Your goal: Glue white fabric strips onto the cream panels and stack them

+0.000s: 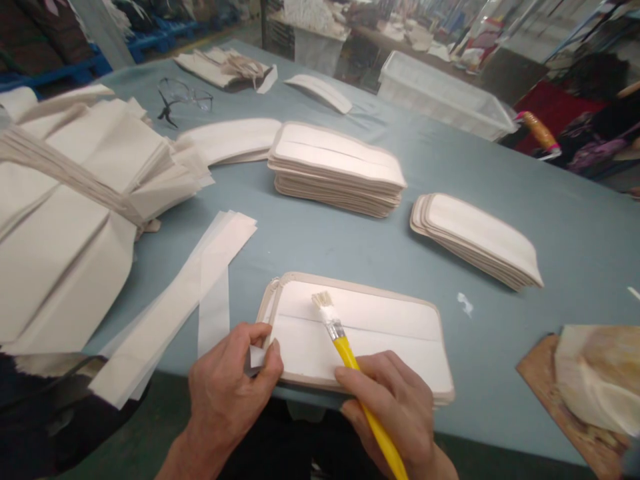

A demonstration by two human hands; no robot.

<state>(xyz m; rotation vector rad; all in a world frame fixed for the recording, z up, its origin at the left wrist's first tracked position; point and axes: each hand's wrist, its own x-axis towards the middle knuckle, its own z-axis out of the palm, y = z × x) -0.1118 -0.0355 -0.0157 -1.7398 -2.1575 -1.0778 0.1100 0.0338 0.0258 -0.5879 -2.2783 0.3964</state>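
In front of me lies a low stack of flat cream panels with rounded corners and beige rims; the top panel (395,317) has a dark line along its length. My left hand (227,387) pinches that panel's left edge between thumb and forefinger, beside a small white flap. Closed around a yellow-handled paintbrush (347,350) is my right hand (395,410), resting over the panel's near edge. The brush's bristles, coated in something white, point away from me over the panel's upper left part. Whether they touch its surface I cannot tell.
Behind stand a taller panel stack (340,150) and a smaller one (480,227). Thin white strips (180,300) and a tied cream bundle (75,220) lie left. Farther off are glasses (185,93) and a white plastic bin (440,97). A brown board (545,373) sits right.
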